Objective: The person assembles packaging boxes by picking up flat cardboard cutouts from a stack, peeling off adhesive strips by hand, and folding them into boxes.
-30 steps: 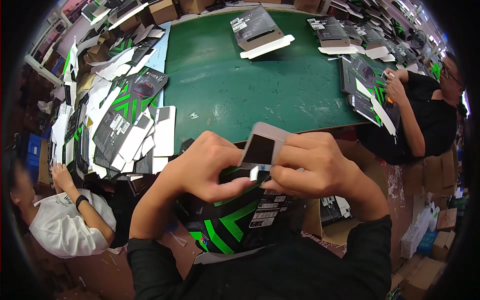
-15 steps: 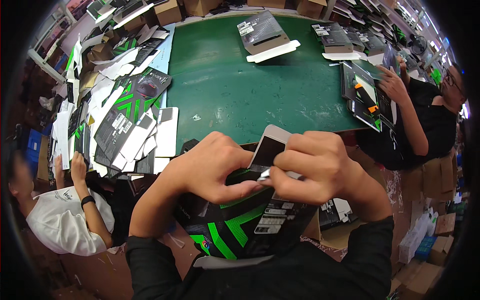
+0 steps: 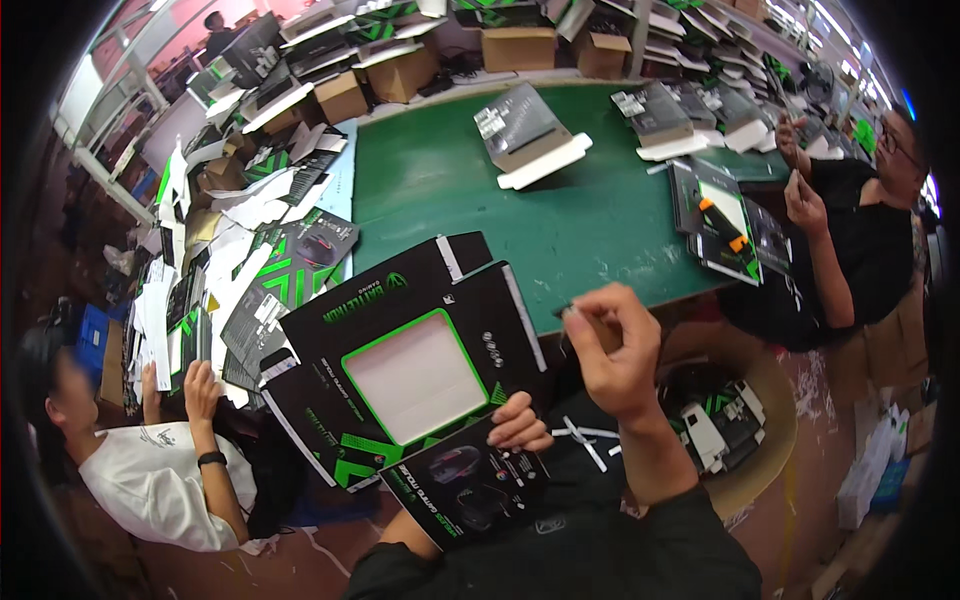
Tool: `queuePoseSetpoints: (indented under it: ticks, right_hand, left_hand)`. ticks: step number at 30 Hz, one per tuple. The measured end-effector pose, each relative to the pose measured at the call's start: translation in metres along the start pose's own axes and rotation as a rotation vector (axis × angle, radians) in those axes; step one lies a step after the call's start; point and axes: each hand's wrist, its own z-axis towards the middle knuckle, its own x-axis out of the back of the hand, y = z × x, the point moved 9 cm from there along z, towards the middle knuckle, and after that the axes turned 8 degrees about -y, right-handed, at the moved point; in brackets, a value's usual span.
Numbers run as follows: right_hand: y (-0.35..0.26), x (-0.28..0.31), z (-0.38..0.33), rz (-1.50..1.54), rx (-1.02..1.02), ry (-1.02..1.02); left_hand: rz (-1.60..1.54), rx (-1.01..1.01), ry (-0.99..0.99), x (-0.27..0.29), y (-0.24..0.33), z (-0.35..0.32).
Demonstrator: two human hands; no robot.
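A flat, unfolded black-and-green cardboard box blank (image 3: 320,385) with a window cut-out lies slanted in front of me. White strips run along several of its flaps. My left hand (image 3: 518,425) is closed on its near panel, which carries a picture of a computer mouse; only the fingertips show over the edge. Off the blank's right side, my right hand (image 3: 615,355) is raised with thumb and fingers pinched together. A small dark bit shows at its fingertips, too small to name. Loose white strips (image 3: 585,440) lie on my dark clothing beneath it.
Ahead is a green table (image 3: 430,190) with a grey-black box (image 3: 525,130) on it. Printed blanks and white scraps (image 3: 265,270) pile up at left. A cardboard carton (image 3: 785,400) holding boxes stands at right. One co-worker sits on each side.
My hands have separated from a flap they both pinched. The right has moved away from the cardboard, and the blank now faces me spread wide. The view has shifted.
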Motion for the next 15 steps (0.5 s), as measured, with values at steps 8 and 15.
queuePoseSetpoints:
  ticks: [8,15]
  right_hand:
    - [-0.02,0.002,0.029,-0.212,0.169,0.08]
    - [-0.03,0.009,0.014,-0.184,0.275,0.031]
  left_hand:
    - [-0.023,0.334,0.175,-0.025,-0.025,0.015]
    - [-0.1,0.312,0.391,-0.025,-0.037,0.009]
